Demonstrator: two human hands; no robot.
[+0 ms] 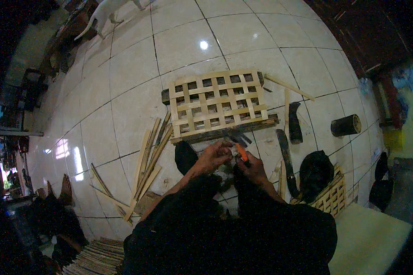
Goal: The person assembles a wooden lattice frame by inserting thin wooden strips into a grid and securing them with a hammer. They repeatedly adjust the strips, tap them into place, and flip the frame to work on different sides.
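My right hand [253,170] is closed around a small orange-and-black tool [242,152]; its exact kind is hard to make out. Close beside it, my left hand [214,157] has its fingers pinched together, and whatever they hold is too small to name. Just beyond both hands, a loosely woven panel of pale bamboo strips [222,94] lies over dark wooden bars. A dark wooden bar [257,123] runs along the panel's near edge. Between that bar and my hands are dark, flat pieces [237,137], partly blurred.
Loose bamboo strips [144,167] lie left of my arms. To the right are a curved dark-bladed knife [287,162], a dark sheath-like piece [295,123], a short dark cylinder [346,126] and another woven panel [331,198]. Another person's foot [65,190] and a white animal [108,16] are at left.
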